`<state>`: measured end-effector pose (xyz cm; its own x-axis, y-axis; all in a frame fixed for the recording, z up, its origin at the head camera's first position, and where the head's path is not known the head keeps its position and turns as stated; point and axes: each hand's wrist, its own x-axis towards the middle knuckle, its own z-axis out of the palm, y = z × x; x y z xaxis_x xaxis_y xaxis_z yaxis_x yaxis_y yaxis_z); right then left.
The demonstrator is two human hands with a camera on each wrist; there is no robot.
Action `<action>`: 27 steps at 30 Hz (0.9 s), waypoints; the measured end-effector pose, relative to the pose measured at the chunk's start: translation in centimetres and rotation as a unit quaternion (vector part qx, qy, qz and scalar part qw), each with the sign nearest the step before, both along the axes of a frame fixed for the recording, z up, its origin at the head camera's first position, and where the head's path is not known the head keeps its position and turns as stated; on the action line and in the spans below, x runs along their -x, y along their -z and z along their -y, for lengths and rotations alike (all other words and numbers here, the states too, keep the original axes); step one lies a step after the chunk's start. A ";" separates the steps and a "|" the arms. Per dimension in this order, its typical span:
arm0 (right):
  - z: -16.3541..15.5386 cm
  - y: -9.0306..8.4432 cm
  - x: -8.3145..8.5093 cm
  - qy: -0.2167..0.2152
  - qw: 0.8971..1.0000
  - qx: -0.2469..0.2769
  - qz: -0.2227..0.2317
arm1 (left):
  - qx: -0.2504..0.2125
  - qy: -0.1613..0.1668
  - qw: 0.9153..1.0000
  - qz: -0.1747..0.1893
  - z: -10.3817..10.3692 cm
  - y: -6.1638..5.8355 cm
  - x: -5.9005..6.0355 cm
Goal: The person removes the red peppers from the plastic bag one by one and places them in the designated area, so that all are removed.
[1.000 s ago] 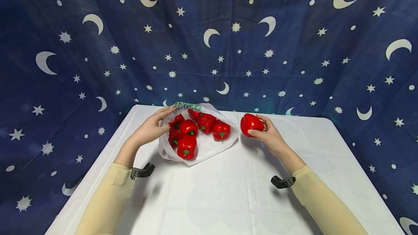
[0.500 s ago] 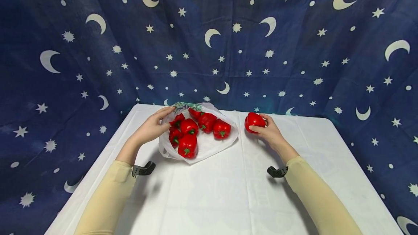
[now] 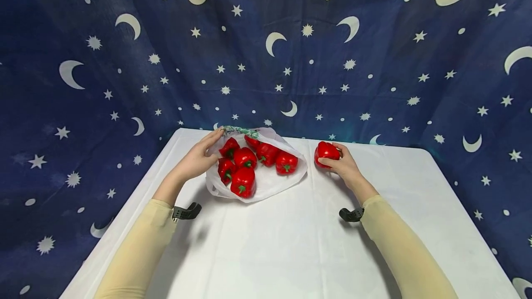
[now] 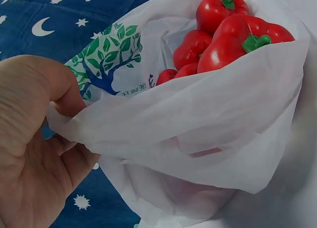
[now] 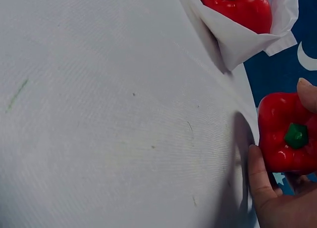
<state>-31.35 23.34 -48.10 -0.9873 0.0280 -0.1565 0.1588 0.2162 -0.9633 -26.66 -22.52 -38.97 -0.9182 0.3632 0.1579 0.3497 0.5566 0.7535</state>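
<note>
A white plastic bag (image 3: 272,188) with a green-leaved tree print lies on its side at the back of the table, its mouth facing me. Several red bell peppers (image 3: 244,181) with green stems are inside it. My left hand (image 3: 200,157) pinches the left edge of the bag's mouth between thumb and fingers, as the left wrist view shows. To the right of the bag, my right hand (image 3: 347,168) grips one more red bell pepper (image 5: 276,114) by its sides. In the right wrist view that pepper's green stem faces the camera, and part of the pepper runs out of frame.
A white cloth covers the table (image 3: 266,253). Behind it and on both sides hangs a dark blue curtain (image 3: 249,82) with moons and stars. Each wrist wears a black strap mount (image 3: 351,215).
My right hand has moved slightly right with the bell pepper, away from the bag. My left hand keeps its hold on the bag's edge. The head view has shifted a little.
</note>
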 end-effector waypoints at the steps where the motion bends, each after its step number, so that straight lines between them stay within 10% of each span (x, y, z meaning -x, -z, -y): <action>1: 0.0 -0.1 0.1 0.001 1.000 0.002 -0.001 | -0.002 0.001 1.000 -0.001 0.0 -0.1 0.1; 27: 0.1 0.3 0.8 0.010 0.999 -0.033 0.004 | 0.015 0.022 1.000 0.000 -1.0 -0.9 0.3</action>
<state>-32.13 23.27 -48.42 -0.9852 0.0581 -0.1614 0.1712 0.2756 -0.9459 -26.91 -21.49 -38.09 -0.9014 0.4076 0.1459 0.3739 0.5632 0.7369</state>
